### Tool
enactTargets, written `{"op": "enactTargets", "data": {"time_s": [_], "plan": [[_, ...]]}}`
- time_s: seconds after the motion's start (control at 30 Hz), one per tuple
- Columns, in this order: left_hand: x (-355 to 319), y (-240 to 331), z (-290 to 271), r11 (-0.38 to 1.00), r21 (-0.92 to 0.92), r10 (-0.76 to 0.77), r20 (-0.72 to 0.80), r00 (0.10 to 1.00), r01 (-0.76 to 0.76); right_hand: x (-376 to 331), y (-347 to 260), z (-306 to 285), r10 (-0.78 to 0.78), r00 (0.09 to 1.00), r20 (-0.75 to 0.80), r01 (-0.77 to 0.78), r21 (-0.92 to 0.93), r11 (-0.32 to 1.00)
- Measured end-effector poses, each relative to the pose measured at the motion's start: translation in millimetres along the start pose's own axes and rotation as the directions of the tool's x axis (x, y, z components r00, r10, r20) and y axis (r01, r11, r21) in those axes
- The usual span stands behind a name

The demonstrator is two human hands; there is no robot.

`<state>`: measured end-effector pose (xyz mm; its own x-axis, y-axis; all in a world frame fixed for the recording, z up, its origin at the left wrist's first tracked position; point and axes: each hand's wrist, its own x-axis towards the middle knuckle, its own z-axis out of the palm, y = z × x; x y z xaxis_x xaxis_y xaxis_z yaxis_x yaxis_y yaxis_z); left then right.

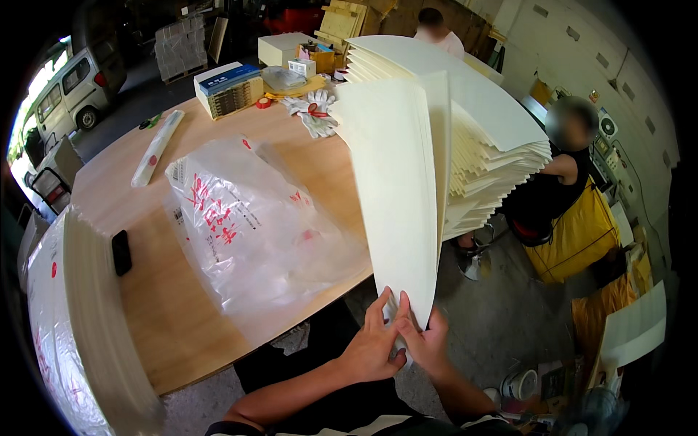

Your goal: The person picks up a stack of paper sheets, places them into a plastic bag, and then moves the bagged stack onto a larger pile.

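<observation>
The long, cream-white bundle of stiff paper-like sheets (396,196) runs away from both hands toward twelve o'clock, its long axis leaning slightly to eleven and its narrow near end in their grasp. The left hand (374,341) has its fingers half curled on that end; the right hand (427,340), just beside it, pinches the same end, thumb in front, with some fingers hidden behind. The bundle lies between them, so neither hand is clearly nearer.

The tall, cream-white, fanned stack of sheets (502,120) sits at one o'clock, closer to the right hand.

As for containers, the large, translucent plastic bag with red print (254,218) lies at ten o'clock on the light-brown wooden table (160,312), nearer the left hand; whether it holds anything I cannot tell. At nine o'clock, clear plastic wrap (49,298) covers a thick pile of pale sheets (102,327). Near half past eleven, a small brown cardboard box (327,61) contains something blue, too small to identify.
</observation>
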<state>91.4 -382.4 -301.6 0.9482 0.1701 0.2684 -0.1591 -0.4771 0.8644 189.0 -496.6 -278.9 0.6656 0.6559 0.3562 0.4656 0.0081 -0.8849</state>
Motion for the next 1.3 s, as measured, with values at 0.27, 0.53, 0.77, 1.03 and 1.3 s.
{"op": "enactTargets", "data": {"time_s": [0.27, 0.53, 0.77, 1.03, 1.3], "plan": [[-18, -45, -9, 0.991, 0.13, 0.051, -0.501, 0.864, 0.017, 13, 17, -42, 0.2, 0.98, -0.02, -0.196, 0.133, 0.972], [2, -59, -4, 0.71, -0.704, -0.244, -0.272, 0.931, -0.02, -3, 35, -42, 0.217, 0.975, 0.048, -0.221, 0.307, 0.926], [0, -59, 7, 0.74, -0.673, -0.32, -0.331, 0.888, 0.016, 4, 22, -47, 0.298, 0.95, 0.097, -0.313, 0.279, 0.908], [-38, -39, -62, 0.926, 0.376, 0.217, -0.508, 0.834, -0.012, 7, 34, -103, 0.125, 0.991, -0.046, -0.129, -0.076, 0.989], [-28, -53, -187, 0.212, 0.891, 0.164, -0.439, 0.884, 0.403, -22, 31, -160, 0.065, 0.97, 0.232, 0.091, -0.604, 0.792]]}}
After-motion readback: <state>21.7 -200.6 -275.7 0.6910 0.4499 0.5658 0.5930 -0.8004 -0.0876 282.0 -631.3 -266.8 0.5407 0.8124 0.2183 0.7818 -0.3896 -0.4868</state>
